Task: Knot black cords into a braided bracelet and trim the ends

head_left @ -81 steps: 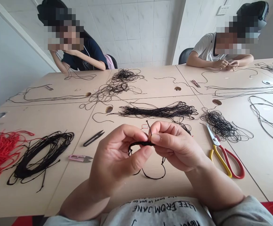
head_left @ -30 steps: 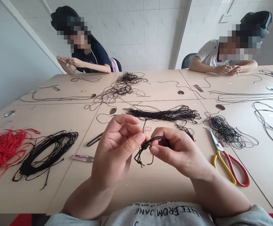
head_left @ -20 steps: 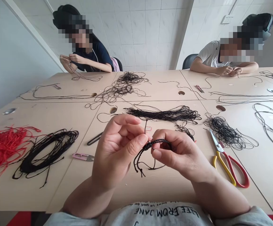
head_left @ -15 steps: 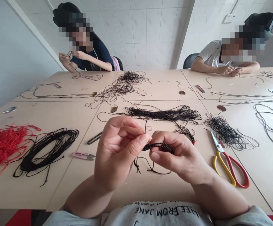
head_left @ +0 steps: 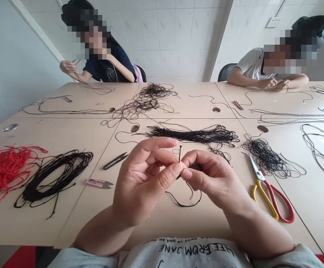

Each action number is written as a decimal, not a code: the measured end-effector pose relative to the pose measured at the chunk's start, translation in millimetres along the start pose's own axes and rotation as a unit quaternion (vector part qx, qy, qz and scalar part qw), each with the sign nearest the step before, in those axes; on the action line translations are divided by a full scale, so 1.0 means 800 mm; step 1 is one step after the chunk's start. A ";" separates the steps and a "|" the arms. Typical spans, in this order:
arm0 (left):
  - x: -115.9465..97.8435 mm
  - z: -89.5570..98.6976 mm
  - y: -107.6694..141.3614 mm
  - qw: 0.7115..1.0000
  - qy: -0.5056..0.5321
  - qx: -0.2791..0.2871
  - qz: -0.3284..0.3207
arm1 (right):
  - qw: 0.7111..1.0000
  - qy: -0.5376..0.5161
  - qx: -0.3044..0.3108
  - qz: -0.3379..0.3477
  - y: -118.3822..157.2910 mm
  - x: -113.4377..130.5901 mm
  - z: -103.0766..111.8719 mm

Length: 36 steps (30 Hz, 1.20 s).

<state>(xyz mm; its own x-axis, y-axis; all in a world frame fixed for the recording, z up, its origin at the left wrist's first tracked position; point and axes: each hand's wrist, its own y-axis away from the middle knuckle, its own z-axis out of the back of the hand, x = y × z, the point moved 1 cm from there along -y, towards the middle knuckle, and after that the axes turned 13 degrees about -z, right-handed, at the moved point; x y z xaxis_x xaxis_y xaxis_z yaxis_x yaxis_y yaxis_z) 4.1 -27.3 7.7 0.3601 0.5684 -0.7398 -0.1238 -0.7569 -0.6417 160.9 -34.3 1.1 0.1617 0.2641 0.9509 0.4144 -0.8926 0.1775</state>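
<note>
Both my hands meet over the near part of the table, fingertips nearly touching. My left hand point(head_left: 148, 178) pinches a black cord between thumb and index finger, and its short knobbed end sticks up above them. My right hand point(head_left: 209, 178) is closed on the braided black cord point(head_left: 194, 166), partly hidden behind its fingers. A thin loop of the cord point(head_left: 183, 205) hangs below toward the tabletop. The knot between the fingertips is mostly covered by my thumbs.
Red-and-yellow-handled scissors point(head_left: 272, 197) lie right of my hands. Pink snips point(head_left: 99, 183), black snips point(head_left: 114, 160), a black cord coil point(head_left: 57, 178) and red cords point(head_left: 4, 169) lie left. A black cord bundle point(head_left: 192, 134) lies beyond. Two people sit across the table point(head_left: 95, 219).
My right hand's fingertips have moved closer to my left, covering the braided cord more. The upright cord end has shifted slightly right. The person at left has raised one hand toward the face.
</note>
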 end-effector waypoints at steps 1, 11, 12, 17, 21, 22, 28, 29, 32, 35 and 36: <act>0.001 0.000 0.001 1.000 0.000 -0.005 -0.001 | 1.000 -0.007 0.002 -0.008 -0.001 0.000 0.000; -0.004 0.005 -0.002 0.999 0.015 -0.006 0.038 | 0.994 -0.094 -0.022 0.056 -0.002 -0.013 -0.001; -0.006 0.005 -0.002 0.999 0.009 0.006 0.044 | 0.993 -0.096 -0.032 0.064 0.000 -0.013 -0.001; -0.016 0.002 0.005 0.998 0.000 0.002 0.063 | 0.992 -0.099 -0.024 0.070 0.003 -0.009 0.000; -0.019 -0.001 0.010 0.998 -0.017 -0.020 0.062 | 0.993 -0.100 -0.015 0.062 0.003 -0.010 0.000; -0.018 0.000 0.010 0.998 -0.014 -0.024 0.064 | 0.993 -0.097 -0.013 0.058 0.002 -0.011 0.000; -0.014 0.006 0.005 0.994 0.047 -0.014 0.094 | 0.994 -0.102 0.028 0.026 -0.001 -0.015 0.000; -0.014 0.006 0.004 0.994 0.046 -0.009 0.095 | 0.994 -0.099 0.025 0.032 -0.001 -0.014 0.000; -0.016 0.005 0.005 0.996 0.021 -0.007 0.089 | 0.996 -0.079 -0.002 0.051 0.001 -0.012 -0.002; -0.017 0.003 0.009 0.998 -0.021 -0.012 0.063 | 0.996 -0.057 -0.024 0.059 0.002 -0.010 -0.005; -0.017 0.002 0.010 0.998 -0.033 -0.009 0.053 | 0.996 -0.053 -0.028 0.060 0.003 -0.009 -0.005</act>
<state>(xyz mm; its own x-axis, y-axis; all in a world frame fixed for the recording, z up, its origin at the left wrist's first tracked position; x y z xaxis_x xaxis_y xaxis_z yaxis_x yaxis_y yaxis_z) -3.5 -40.5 12.4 0.2846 0.5050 -0.8148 -0.1401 -0.8189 -0.5565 156.9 -39.5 -4.4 0.3016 0.1883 0.9346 0.3366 -0.9382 0.0804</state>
